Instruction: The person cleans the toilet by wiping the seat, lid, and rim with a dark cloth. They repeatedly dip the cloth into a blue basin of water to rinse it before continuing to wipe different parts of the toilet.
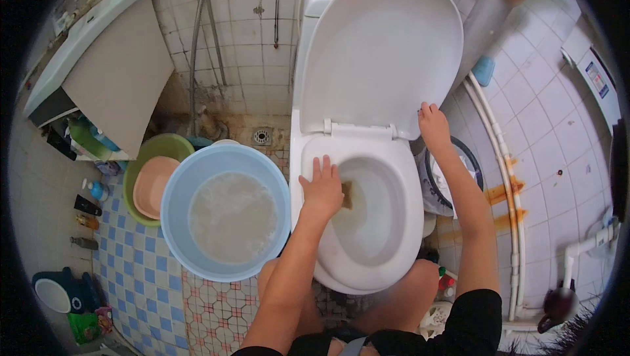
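Note:
My left hand [321,186] lies palm down on the left side of the white toilet seat [411,213], its fingers spread. Just right of it, inside the toilet bowl [374,218], shows a brown patch [347,195]; whether it is a stain or an object is unclear. The white toilet lid [384,51] stands raised on its hinges. At the lid's lower right edge is my right hand [434,124], with its fingers curled. Whether they grip the edge or only touch it cannot be made out.
A large blue basin [172,238] of cloudy water stands left of the toilet, overlapping a green basin [162,145] and a pink basin [153,186]. A lined waste bin [430,193] is at the right. Bottles [97,189] line the left wall; a floor drain [262,136] lies behind.

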The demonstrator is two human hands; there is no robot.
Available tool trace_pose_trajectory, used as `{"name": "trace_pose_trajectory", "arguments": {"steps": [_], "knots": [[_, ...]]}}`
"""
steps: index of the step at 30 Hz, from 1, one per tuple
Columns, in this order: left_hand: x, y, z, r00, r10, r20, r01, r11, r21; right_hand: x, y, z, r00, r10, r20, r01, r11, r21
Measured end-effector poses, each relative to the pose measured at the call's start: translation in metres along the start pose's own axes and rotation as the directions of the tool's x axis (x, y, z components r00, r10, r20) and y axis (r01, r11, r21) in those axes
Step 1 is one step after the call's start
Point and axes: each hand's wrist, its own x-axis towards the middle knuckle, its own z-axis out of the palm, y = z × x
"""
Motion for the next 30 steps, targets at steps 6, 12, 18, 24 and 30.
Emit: {"name": "trace_pose_trajectory", "arguments": {"steps": [6,12,18,24,30], "knots": [[0.000,0.003,-0.004,0.999,-0.025,0.021,0.025,1.000,-0.010,-0.027,-0.020,0.014,0.994,-0.102,-0.024,0.102,0.994,-0.035],[0.001,0.001,-0.004,1.000,0.006,0.002,-0.006,0.999,-0.040,-0.036,-0.038,0.025,0.968,0.126,0.217,-0.197,0.915,0.351],[0.001,0.009,-0.006,0.999,-0.029,0.039,0.029,1.000,0.002,-0.020,-0.020,0.029,0.961,0.099,0.258,-0.230,0.803,0.550],[0.002,0.002,0.000,1.000,-0.012,0.010,0.012,1.000,0.028,0.045,-0.011,-0.049,0.958,0.196,-0.209,-0.058,0.847,0.528],[0.005,0.005,0.002,0.999,0.019,-0.042,-0.015,0.997,0.073,0.035,-0.004,-0.016,0.960,-0.024,-0.278,0.091,0.969,0.229]]}}
